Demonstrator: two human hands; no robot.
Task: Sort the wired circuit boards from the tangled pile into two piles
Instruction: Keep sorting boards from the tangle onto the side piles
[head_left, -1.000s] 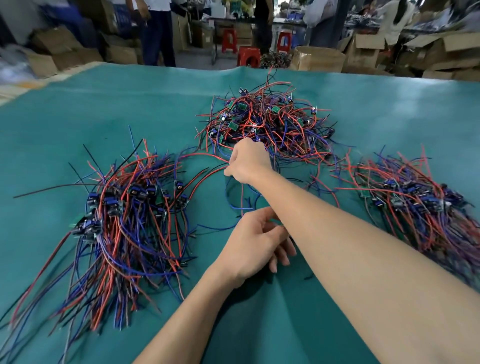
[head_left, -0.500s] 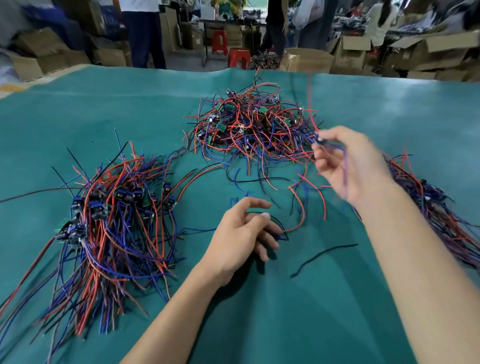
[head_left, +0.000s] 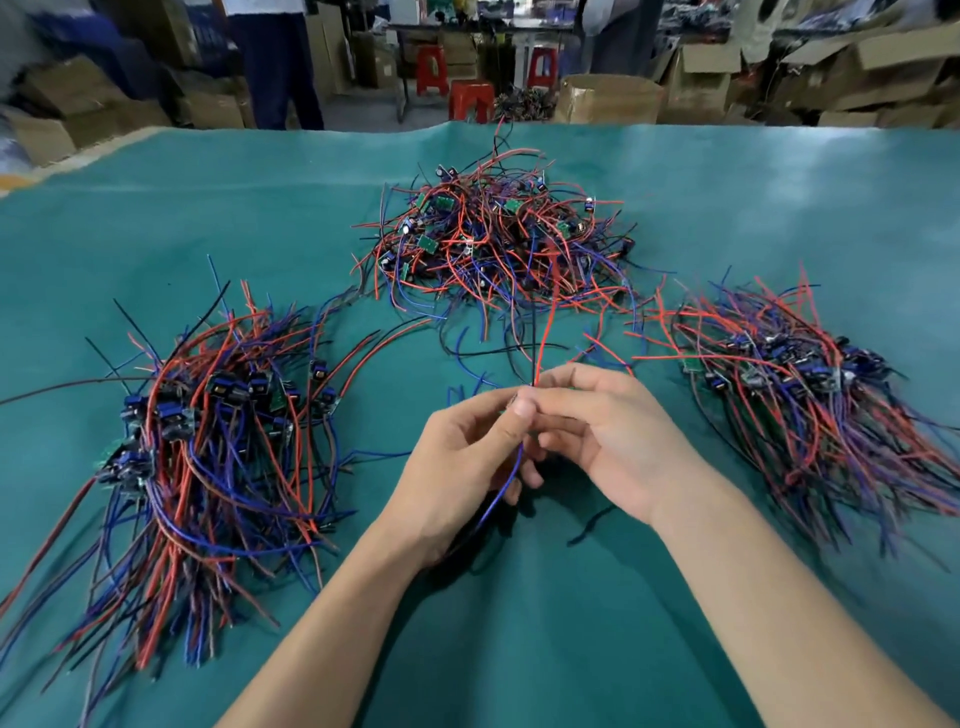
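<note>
A single wired circuit board (head_left: 519, 402) is held between both hands at the middle of the head view, above the green-covered table (head_left: 208, 223). The board itself is almost wholly hidden by the fingertips; only its leads are plainly seen. A red wire and a black wire rise from the pinch toward 12 o'clock, and a blue wire hangs down toward 6 o'clock across the left palm. The left hand (head_left: 462, 467) is closed on the piece, its fingers curled and its thumb brought to the tip of the forefinger. The right hand (head_left: 613, 436) is closed on it as well, its fingertips meeting those of the left, so that the two hands are together and touching.

The tangled pile (head_left: 498, 239) is seen at 12 o'clock from the hands: a loose heap of red, blue and black wires in which small green boards and dark components lie at all angles. At 9 o'clock a sorted pile (head_left: 208, 441) is laid out, its blue-topped components gathered at the far end and its wires trailing toward the near edge. At 3 o'clock a second sorted pile (head_left: 810, 395) is spread in like fashion, its wires fanned toward 4 o'clock. A lone black wire (head_left: 592, 522) lies on the cloth just below the right wrist.

Beyond the table, cardboard boxes (head_left: 608, 98) and red stools (head_left: 470, 98) are seen.
</note>
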